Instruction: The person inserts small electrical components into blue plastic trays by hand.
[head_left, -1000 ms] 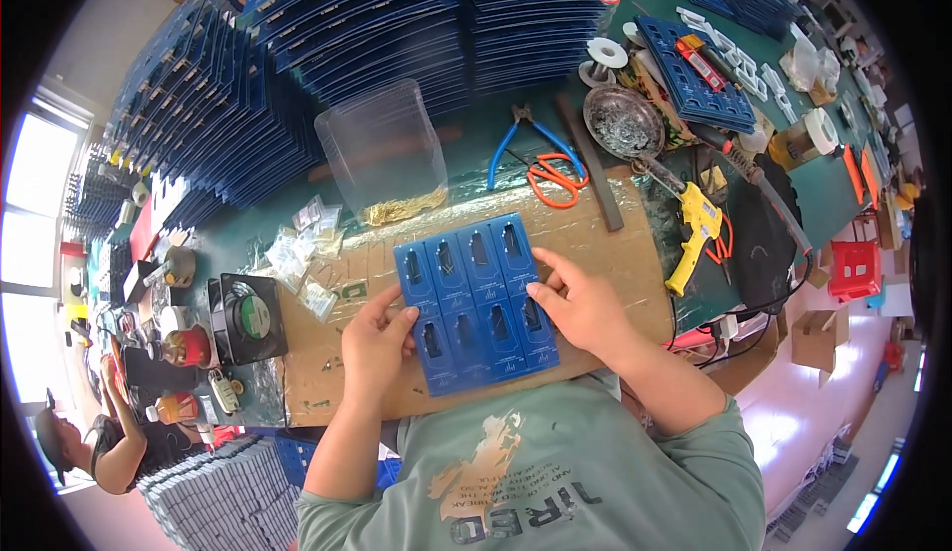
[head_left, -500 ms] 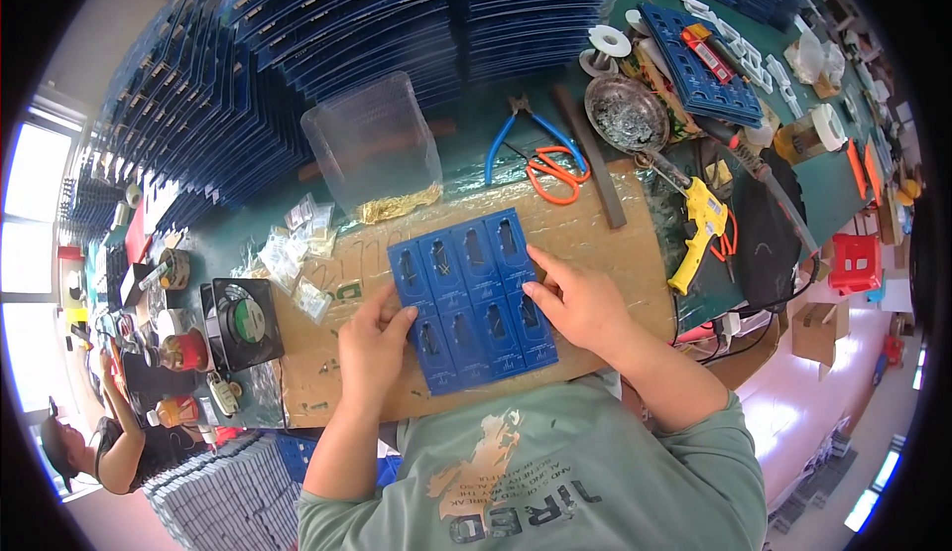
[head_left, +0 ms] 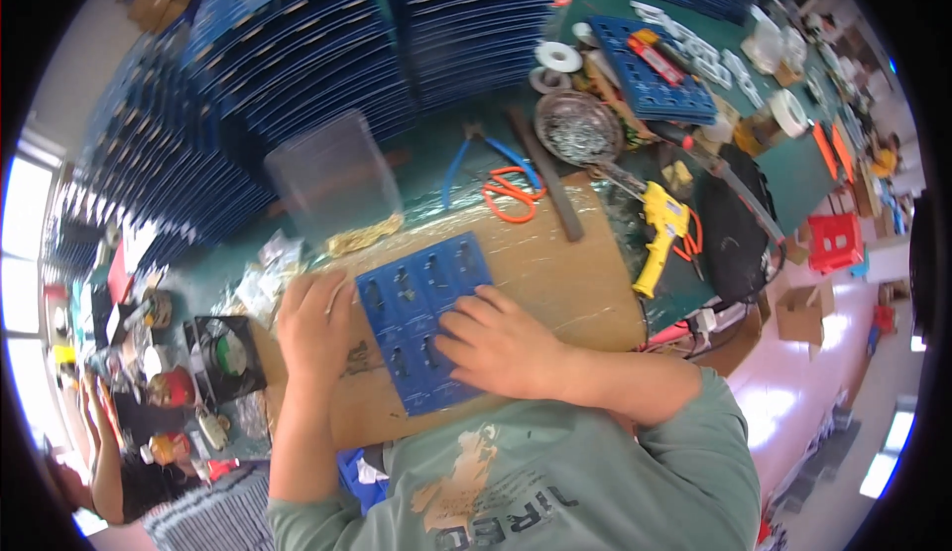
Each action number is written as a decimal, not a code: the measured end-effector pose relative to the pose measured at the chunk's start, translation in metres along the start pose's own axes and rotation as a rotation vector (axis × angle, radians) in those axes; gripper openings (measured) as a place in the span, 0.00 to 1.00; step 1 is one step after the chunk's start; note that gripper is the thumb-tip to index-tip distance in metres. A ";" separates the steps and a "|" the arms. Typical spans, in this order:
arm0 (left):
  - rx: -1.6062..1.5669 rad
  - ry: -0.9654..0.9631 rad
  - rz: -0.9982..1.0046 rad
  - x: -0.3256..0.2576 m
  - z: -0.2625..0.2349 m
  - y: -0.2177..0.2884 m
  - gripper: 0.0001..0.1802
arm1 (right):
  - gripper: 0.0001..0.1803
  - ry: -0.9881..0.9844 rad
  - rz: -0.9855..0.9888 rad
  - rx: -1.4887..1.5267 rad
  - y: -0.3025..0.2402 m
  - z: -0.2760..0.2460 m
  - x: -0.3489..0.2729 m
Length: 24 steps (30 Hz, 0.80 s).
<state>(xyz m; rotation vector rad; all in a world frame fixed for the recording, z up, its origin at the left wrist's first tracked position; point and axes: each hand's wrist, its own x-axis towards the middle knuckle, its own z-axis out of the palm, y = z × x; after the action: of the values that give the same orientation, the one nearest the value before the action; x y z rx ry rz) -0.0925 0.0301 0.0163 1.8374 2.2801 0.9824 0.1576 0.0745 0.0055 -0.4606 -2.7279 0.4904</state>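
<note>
A blue circuit-board panel (head_left: 415, 298) with several elongated slots lies tilted on the cardboard sheet (head_left: 585, 293) in front of me. My right hand (head_left: 501, 348) rests across its right side, fingers spread and lying on it, so some slots are covered. Just off the panel's upper left edge is my left hand (head_left: 315, 318), its fingers slightly bent and apart, somewhat blurred. Nothing shows in that hand. Close beyond it sit small clear plastic bags (head_left: 273, 263). A clear plastic bin (head_left: 337, 179) lies past the panel, with small gold-coloured parts (head_left: 365, 236) at its mouth.
Beyond the cardboard lie blue-handled pliers (head_left: 456, 169), orange scissors (head_left: 514, 196) and a dark bar (head_left: 545, 179). A yellow-handled soldering tool (head_left: 662, 234) and a metal bowl (head_left: 578, 129) stand right. Tall stacks of blue panels (head_left: 288, 55) line the back; a black fan (head_left: 226, 356) stands left.
My left hand has let go of the panel's left edge and moved up and left toward the bags. My right hand has shifted from the right edge onto the panel. The whole view has shifted.
</note>
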 end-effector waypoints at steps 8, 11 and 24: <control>0.121 -0.147 0.151 0.065 0.029 -0.001 0.06 | 0.18 0.142 0.006 0.107 0.010 0.000 0.002; 0.252 -0.300 0.223 0.075 0.043 -0.010 0.09 | 0.16 0.266 0.053 0.167 0.015 0.000 0.002; 0.470 -0.571 0.278 0.098 0.053 0.004 0.09 | 0.15 0.318 0.126 0.117 0.024 -0.002 -0.015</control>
<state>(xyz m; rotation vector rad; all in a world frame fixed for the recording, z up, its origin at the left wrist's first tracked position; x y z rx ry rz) -0.0951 0.1409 0.0094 2.2625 2.0286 -0.1135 0.1783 0.0912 -0.0058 -0.6243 -2.3628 0.5532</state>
